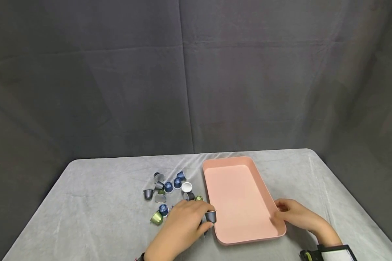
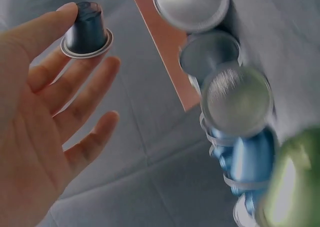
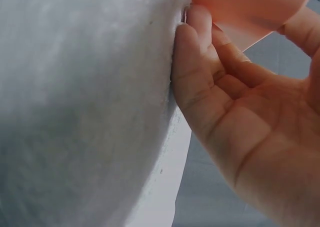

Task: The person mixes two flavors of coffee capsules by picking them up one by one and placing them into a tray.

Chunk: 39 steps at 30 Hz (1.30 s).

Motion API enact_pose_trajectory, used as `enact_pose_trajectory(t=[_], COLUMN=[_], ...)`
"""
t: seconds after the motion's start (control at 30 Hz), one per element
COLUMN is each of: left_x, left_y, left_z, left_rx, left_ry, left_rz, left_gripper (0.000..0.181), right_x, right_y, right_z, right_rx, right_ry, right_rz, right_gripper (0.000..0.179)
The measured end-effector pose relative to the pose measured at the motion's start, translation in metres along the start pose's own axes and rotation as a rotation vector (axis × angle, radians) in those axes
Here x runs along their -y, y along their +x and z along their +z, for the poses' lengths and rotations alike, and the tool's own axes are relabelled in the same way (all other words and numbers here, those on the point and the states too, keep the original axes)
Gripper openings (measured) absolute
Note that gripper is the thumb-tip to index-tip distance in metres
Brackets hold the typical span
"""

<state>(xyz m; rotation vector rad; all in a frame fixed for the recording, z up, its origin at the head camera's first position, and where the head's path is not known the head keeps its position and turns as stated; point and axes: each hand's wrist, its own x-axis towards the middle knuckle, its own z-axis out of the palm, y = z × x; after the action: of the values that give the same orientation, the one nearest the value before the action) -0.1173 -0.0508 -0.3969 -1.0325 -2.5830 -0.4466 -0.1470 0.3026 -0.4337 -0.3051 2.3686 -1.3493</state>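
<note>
In the head view, the left hand [image 1: 183, 222] pinches a dark capsule [image 1: 211, 216] between thumb and fingertips at the near part of the pink tray's [image 1: 235, 197] left rim; whether capsule and rim touch, I cannot tell. The right hand [image 1: 295, 214] holds the tray's right side, thumb at the rim. Left of the tray lie blue capsules [image 1: 168, 187], a green capsule [image 1: 156, 218] and a white-lidded capsule [image 1: 186, 187], among others; a sweep of the left wrist could knock some of them rolling. In the left wrist view, the thumb presses the capsule's narrow end, fingertips meet its flanged rim, and the other fingers spread loosely; so slight a pinch on a tapered body could let it slip or tip. In the right wrist view, thumb and curled fingers flank the tray wall; a tug there could shift the tray.
</note>
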Motion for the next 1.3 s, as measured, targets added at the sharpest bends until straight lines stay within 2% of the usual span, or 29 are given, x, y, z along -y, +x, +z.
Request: enact_pose_trajectory(t=[0.17, 0.43, 0.93, 1.3], left_x=[-0.010, -0.020, -0.026, -0.021], left_y=[0.008, 0.010, 0.008, 0.007], left_z=[0.010, 0.025, 0.031, 0.029], left_rx=[-0.050, -0.032, 0.014, -0.019], left_ry=[0.063, 0.114, 0.175, 0.193], left_rz=[0.058, 0.116, 0.125, 0.119], left_gripper=[0.032, 0.028, 0.024, 0.021], right_x=[0.001, 0.001, 0.002, 0.001], right_y=[0.001, -0.001, -0.002, -0.001], right_z=[0.002, 0.001, 0.000, 0.000], right_rx=[0.007, -0.017, -0.005, -0.001], right_ry=[0.011, -0.026, -0.013, -0.013], right_rz=[-0.022, 0.005, 0.016, 0.015], right_gripper=[0.031, 0.030, 0.033, 0.034])
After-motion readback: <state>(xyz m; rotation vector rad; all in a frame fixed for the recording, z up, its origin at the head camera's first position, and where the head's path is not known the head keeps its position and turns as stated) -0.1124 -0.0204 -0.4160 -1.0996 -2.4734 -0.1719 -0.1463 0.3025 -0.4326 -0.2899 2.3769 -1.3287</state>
